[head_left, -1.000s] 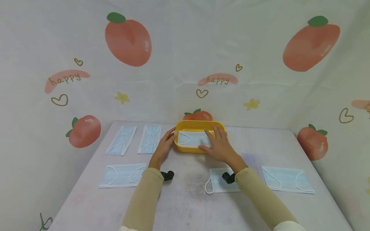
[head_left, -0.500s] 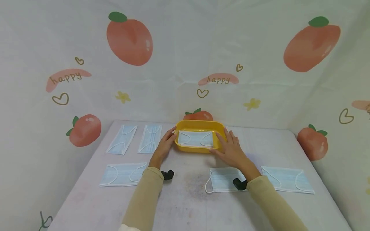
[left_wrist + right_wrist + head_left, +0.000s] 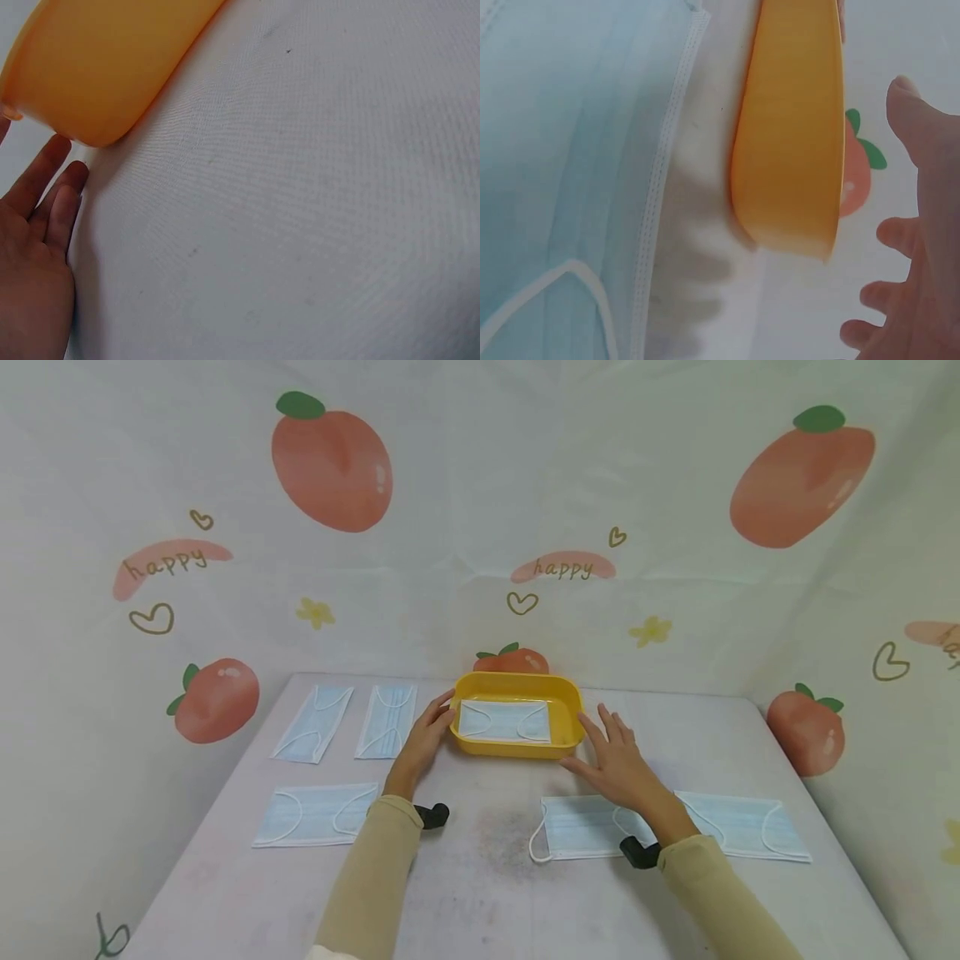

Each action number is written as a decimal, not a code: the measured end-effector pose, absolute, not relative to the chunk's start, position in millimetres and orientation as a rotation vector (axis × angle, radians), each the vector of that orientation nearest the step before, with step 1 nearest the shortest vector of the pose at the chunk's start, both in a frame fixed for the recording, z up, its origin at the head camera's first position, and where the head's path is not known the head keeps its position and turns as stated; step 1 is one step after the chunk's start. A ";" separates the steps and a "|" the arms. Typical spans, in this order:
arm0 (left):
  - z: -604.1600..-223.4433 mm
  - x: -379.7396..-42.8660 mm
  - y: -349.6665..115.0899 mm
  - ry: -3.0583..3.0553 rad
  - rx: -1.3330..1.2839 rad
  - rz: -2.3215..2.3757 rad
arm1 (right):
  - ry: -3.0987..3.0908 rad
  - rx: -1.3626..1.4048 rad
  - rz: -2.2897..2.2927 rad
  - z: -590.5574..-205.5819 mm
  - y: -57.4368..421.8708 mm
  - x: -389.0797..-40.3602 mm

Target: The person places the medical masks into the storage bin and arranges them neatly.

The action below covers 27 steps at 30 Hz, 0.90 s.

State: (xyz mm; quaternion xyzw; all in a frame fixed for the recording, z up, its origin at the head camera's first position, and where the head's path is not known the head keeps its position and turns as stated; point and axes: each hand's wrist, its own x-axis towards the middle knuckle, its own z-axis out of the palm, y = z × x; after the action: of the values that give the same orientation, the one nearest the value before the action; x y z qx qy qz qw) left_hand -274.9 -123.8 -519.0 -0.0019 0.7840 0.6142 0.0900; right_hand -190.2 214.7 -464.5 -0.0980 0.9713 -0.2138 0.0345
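Note:
A yellow plastic box (image 3: 517, 751) stands at the back middle of the table, with a pale blue face mask (image 3: 504, 721) lying flat inside. My left hand (image 3: 424, 745) rests at the box's left end, its fingers extended along the wall. In the left wrist view, a fingertip meets the lower corner of the box (image 3: 112, 67). On the opposite side, my right hand (image 3: 621, 768) hovers with fingers spread and holds nothing. The right wrist view shows a gap between that hand (image 3: 934, 217) and the box wall (image 3: 787, 135). Below the right forearm lies another face mask (image 3: 585, 828).
Two face masks lie at the back left, one slanted (image 3: 313, 724) and one nearly straight (image 3: 384, 722). Nearer, a mask (image 3: 318, 815) lies left of the left forearm, and another mask (image 3: 757, 828) lies at the right. A fruit-printed cloth (image 3: 450, 510) hangs behind the table.
My right hand has moved from over the mask in the box to the right, past the box's right end. The left hand and the box have stayed in place.

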 end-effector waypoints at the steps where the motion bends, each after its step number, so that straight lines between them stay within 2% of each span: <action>1: -519.3 -274.8 -124.2 2.330 -0.006 1.828 | 2.982 -0.293 -0.656 -464.9 216.2 -189.4; 27: -517.6 -274.3 -123.2 2.339 -0.039 1.812 | 2.876 -0.343 -0.868 -487.9 263.1 -161.7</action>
State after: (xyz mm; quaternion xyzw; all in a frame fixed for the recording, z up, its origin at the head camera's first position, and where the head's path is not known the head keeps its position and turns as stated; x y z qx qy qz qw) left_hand -274.3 -123.2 -517.6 -0.0132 0.7871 0.6099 0.0911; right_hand -161.7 263.1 -487.9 -0.1132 0.9495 -0.2865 0.0591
